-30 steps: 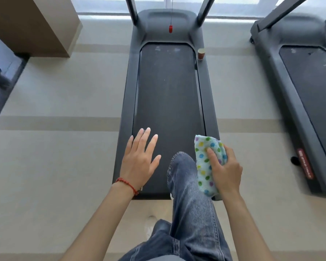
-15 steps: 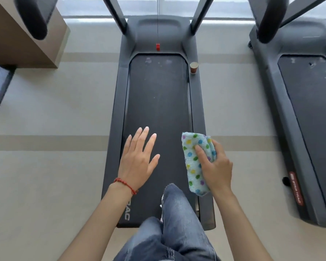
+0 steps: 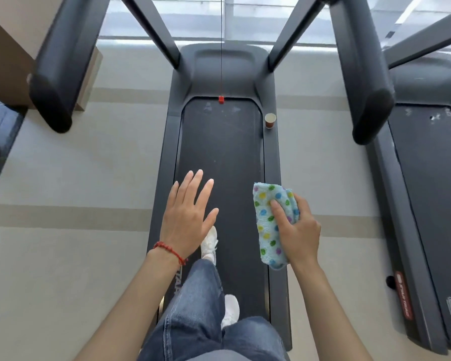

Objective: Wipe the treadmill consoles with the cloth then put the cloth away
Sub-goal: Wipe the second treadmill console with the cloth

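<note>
Standing on the treadmill belt (image 3: 220,162) in white sneakers (image 3: 210,243), the person holds the left hand (image 3: 186,217) open with fingers spread, while the right hand (image 3: 296,230) grips a folded polka-dot cloth (image 3: 267,220), and a paper cup (image 3: 270,120) stands on the right side rail.

The cloth (image 3: 270,222) is a light blue terry rag dotted in green, yellow, blue and purple, folded into a long bundle and gripped in the right hand (image 3: 297,233), its lower end hanging free. It is held above the right side rail of the treadmill (image 3: 219,157), a dark grey machine with a black belt. The console is not in view.
</note>
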